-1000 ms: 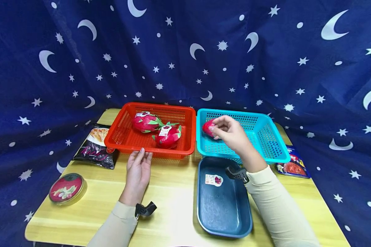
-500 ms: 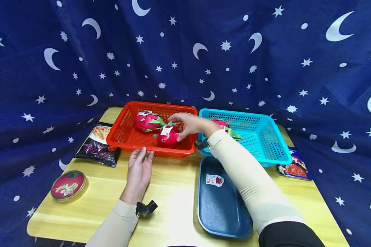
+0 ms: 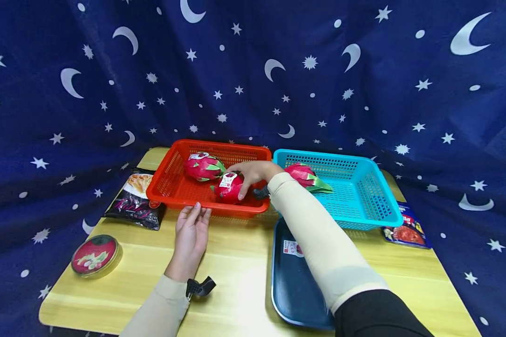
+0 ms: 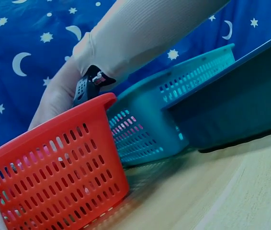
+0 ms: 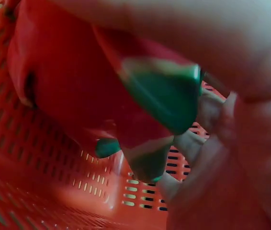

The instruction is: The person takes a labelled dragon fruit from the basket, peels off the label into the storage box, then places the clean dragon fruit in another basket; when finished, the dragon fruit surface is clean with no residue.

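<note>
Red oval dragon fruit (image 3: 227,193) with green leaf tips and a white label (image 3: 228,179), held in the right grip (image 3: 253,172): thumb on its near side, fingers round the far side; whether it touches the bottom below, can't tell. Both are inside a rectangular red plastic basket (image 3: 178,189) with slotted walls. Just left of and slightly beyond that grip, same basket: second red-and-green dragon fruit (image 3: 202,167). Left grip (image 3: 191,234) touches the basket's near rim, left of and nearer than the right grip; pinching or merely touching, can't tell. Right of the right grip: rectangular turquoise plastic basket (image 3: 341,200), third red-and-green dragon fruit (image 3: 302,175) in its left part, partly hidden by the arm. Nearer than the right grip, partly under the cream sleeve (image 3: 320,243): rectangular dark blue tray (image 3: 295,290), white sticker (image 3: 291,248) inside. Left of the left grip: glossy black snack bag (image 3: 137,208), then nearer, round red-lidded tin (image 3: 93,254). Well right of both grips: blue printed packet (image 3: 406,231). All on a pale wooden desk (image 3: 232,267).
</note>
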### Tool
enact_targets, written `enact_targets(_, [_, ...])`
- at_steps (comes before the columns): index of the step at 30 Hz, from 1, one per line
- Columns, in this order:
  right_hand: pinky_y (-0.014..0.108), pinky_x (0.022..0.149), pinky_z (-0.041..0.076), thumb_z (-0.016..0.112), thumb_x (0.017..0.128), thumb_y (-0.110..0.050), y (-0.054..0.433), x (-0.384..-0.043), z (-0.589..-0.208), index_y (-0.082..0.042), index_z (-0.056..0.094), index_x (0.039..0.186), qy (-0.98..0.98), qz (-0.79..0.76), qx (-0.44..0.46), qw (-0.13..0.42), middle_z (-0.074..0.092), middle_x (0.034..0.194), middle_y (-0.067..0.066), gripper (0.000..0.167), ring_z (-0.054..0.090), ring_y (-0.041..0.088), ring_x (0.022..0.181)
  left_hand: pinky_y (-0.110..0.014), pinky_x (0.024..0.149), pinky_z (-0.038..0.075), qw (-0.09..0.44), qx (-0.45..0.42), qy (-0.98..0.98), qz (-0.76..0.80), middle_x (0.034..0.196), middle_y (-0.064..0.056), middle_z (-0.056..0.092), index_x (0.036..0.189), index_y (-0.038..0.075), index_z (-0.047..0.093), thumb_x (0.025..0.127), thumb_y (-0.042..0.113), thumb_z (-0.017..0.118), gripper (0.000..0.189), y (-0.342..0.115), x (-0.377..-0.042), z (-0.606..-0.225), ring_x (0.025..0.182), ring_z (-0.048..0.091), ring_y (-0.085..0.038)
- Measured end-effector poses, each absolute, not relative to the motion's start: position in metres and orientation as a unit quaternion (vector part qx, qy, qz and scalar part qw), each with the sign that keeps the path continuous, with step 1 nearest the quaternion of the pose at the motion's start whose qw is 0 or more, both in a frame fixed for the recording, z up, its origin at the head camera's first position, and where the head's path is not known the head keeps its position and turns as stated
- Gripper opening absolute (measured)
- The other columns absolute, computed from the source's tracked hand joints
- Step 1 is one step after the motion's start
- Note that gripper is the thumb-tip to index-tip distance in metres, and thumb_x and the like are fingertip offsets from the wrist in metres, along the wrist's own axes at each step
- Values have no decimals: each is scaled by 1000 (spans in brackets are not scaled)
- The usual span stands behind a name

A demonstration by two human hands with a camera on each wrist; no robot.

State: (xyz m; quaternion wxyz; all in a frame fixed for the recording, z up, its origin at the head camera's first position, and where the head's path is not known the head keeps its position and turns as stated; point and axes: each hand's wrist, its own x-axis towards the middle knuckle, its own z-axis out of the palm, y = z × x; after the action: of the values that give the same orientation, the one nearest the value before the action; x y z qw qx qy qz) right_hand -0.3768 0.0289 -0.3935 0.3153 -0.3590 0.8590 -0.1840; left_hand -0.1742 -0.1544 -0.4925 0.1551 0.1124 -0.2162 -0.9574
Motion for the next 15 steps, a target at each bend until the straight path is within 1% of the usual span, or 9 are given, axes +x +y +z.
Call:
enact_targets(4, [42, 107, 46, 101, 69, -30, 28, -376, -395, -19, 46, 155, 857, -197, -371, 299, 53, 144, 5, 103, 44, 26, 134, -33, 91, 58, 155, 107, -218, -958, 98, -11, 62, 102, 6, 58, 103, -4, 64, 11, -154, -175, -491, 87, 64, -22])
enact_targets(7, [38, 103, 49, 103, 67, -30, 29, -375, -398, -16, 51, 150, 853, -215, -382, 284, 55, 140, 4, 99, 47, 25, 130, -33, 91, 58, 154, 113, -217, -957, 98, -11, 62, 102, 5, 59, 102, -4, 65, 12, -154, -175, -491, 87, 64, -22])
enact_targets(10, [35, 98, 52, 104, 65, -32, 30, -373, -402, -14, 55, 147, 852, -228, -386, 270, 56, 138, 2, 97, 48, 24, 127, -33, 92, 58, 146, 118, -215, -958, 99, -11, 61, 102, 5, 59, 101, -4, 67, 12, -154, -174, -491, 88, 64, -22])
enact_targets(15, [34, 97, 53, 103, 65, -34, 30, -370, -404, -12, 57, 146, 852, -232, -397, 249, 57, 138, 3, 96, 49, 23, 126, -33, 93, 57, 146, 115, -220, -957, 102, -11, 60, 103, 5, 60, 101, -2, 68, 11, -154, -173, -491, 89, 64, -21])
